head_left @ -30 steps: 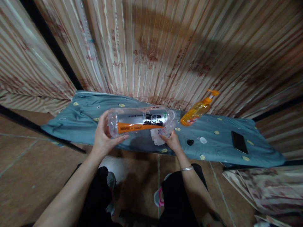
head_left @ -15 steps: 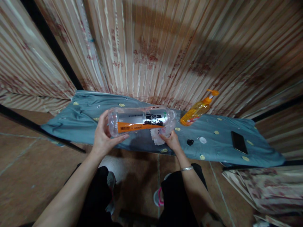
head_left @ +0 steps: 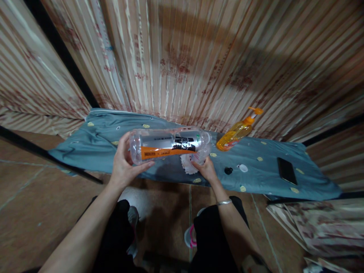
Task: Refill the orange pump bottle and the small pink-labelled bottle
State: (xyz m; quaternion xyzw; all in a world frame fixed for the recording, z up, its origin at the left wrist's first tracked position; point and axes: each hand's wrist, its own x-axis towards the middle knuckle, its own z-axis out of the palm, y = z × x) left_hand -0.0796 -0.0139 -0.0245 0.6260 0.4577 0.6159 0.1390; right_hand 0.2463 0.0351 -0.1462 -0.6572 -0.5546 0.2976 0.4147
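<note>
A large clear bottle (head_left: 167, 143) with an orange, black and silver label lies level in the air, its neck pointing right. My left hand (head_left: 125, 163) is wrapped round its base end. Below the bottle's neck, my right hand (head_left: 205, 167) is closed on a small clear plastic container (head_left: 201, 154), partly hidden by the bottle and my fingers. A white piece with a scalloped edge (head_left: 188, 165) shows just left of my right fingers. The bottle's mouth overlaps the clear container in view; whether they touch I cannot tell.
On the teal cloth (head_left: 159, 174) stands a pump bottle of orange-yellow liquid (head_left: 233, 135). Right of my right hand lie a small black object (head_left: 228, 170) and a white cap (head_left: 243, 168). A black phone (head_left: 287, 170) is farther right. Striped curtains (head_left: 182, 64) hang behind.
</note>
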